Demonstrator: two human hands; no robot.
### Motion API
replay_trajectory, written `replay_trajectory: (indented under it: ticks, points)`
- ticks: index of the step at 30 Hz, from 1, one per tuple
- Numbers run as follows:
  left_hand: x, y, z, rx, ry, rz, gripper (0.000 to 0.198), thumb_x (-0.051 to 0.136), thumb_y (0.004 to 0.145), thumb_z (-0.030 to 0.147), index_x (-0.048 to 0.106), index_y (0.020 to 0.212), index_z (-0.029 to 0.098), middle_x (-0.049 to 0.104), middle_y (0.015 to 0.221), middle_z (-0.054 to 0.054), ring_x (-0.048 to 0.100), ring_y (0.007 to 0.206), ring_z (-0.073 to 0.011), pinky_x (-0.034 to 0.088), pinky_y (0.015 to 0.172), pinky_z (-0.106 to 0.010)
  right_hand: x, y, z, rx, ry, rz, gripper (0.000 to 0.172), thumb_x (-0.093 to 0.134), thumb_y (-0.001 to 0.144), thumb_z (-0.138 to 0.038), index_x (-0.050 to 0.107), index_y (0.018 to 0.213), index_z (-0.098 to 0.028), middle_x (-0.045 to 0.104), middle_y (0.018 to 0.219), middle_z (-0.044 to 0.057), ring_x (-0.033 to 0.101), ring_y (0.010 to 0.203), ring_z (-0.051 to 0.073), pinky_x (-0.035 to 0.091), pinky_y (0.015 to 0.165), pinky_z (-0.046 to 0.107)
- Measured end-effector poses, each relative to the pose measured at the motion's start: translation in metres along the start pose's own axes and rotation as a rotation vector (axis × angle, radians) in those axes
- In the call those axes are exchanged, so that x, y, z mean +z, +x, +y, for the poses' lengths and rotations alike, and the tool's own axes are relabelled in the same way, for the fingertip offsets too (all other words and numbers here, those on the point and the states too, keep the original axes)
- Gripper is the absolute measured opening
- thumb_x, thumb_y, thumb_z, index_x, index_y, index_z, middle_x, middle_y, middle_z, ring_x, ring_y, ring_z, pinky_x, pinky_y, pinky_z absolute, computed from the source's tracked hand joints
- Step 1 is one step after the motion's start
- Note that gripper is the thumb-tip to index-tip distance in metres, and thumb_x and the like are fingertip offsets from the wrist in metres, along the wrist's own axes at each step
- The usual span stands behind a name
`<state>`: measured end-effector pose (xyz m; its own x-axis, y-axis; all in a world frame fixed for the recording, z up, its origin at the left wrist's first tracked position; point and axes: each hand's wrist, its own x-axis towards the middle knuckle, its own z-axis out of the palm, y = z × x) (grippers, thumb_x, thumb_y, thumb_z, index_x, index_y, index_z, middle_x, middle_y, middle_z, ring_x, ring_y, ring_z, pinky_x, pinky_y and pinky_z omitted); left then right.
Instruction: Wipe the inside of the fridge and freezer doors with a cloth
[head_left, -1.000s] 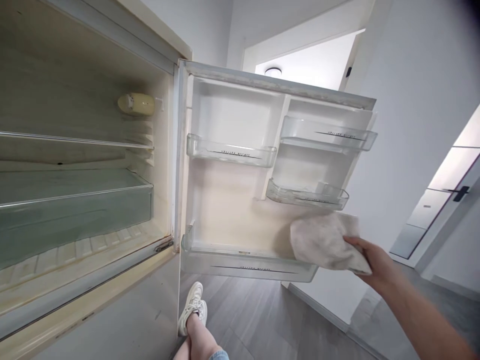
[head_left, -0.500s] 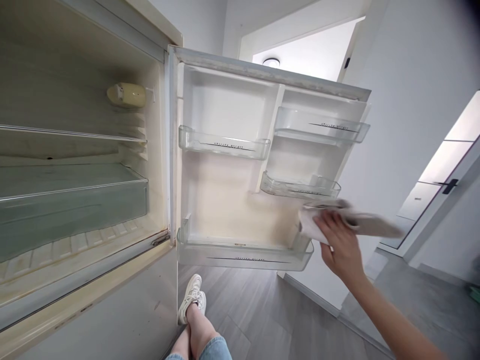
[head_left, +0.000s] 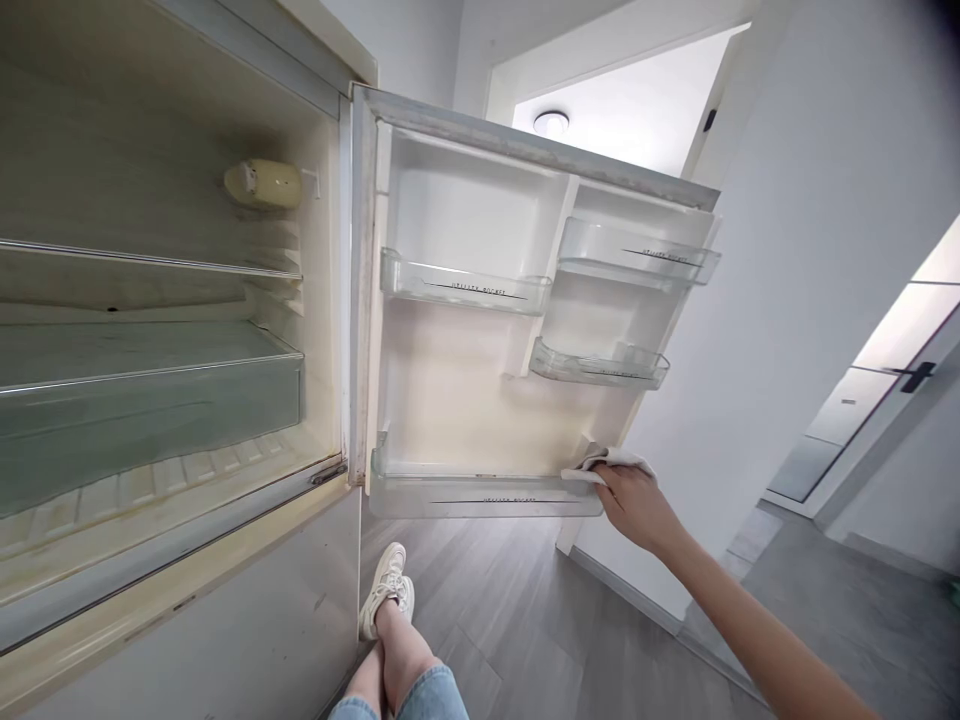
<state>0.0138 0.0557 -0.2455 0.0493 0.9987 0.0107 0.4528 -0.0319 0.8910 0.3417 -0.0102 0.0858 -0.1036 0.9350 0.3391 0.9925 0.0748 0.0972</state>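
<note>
An empty fridge stands open with its door (head_left: 465,400) swung out to the right. My right hand (head_left: 634,505) is closed on a pale cloth (head_left: 600,463) and presses it against the right end of the door's bottom bin (head_left: 480,495), at the lower corner of the door. My left hand is out of view.
Three clear utility pockets (head_left: 465,285) hang higher on the door. Glass shelves (head_left: 150,370) and a lamp housing (head_left: 262,183) sit inside the cabinet. My leg and white shoe (head_left: 386,590) rest on the grey wood floor. A white wall and a doorway lie to the right.
My right hand has carried the cloth down from below the small right pocket to the door's lower right corner, with the cloth now bunched small under the fingers.
</note>
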Motion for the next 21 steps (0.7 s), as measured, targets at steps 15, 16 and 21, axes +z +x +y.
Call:
replay_trajectory:
  ticks: [15, 16, 21]
  points:
    - [0.023, -0.065, 0.0, 0.046, -0.037, 0.023, 0.065, 0.04, 0.074, 0.061, 0.037, 0.136, 0.043, 0.06, 0.138, 0.008, 0.044, 0.137, -0.0281, 0.046, 0.11, -0.051, 0.039, 0.018, -0.069, 0.207, 0.321, 0.528, 0.036, 0.03, 0.09, -0.03, 0.062, 0.078, -0.018, 0.066, 0.073, 0.007, 0.06, 0.075, 0.024, 0.04, 0.075, 0.036]
    - [0.02, -0.06, 0.001, 0.038, -0.035, 0.014, 0.062, 0.043, 0.072, 0.062, 0.041, 0.132, 0.045, 0.062, 0.135, 0.008, 0.046, 0.135, -0.0293, 0.048, 0.108, -0.053, 0.041, 0.02, -0.08, 0.195, 0.343, 0.567, 0.035, 0.031, 0.09, -0.03, 0.061, 0.079, -0.018, 0.065, 0.071, 0.007, 0.059, 0.075, 0.024, 0.04, 0.075, 0.037]
    - [0.002, -0.028, 0.002, 0.035, -0.009, -0.008, 0.046, 0.044, 0.071, 0.064, 0.061, 0.109, 0.044, 0.072, 0.118, 0.008, 0.049, 0.132, -0.0331, 0.049, 0.1, -0.058, 0.047, 0.029, -0.133, 0.134, 0.382, 0.7, 0.027, 0.036, 0.089, -0.025, 0.061, 0.082, -0.017, 0.062, 0.075, 0.006, 0.055, 0.077, 0.024, 0.038, 0.077, 0.037]
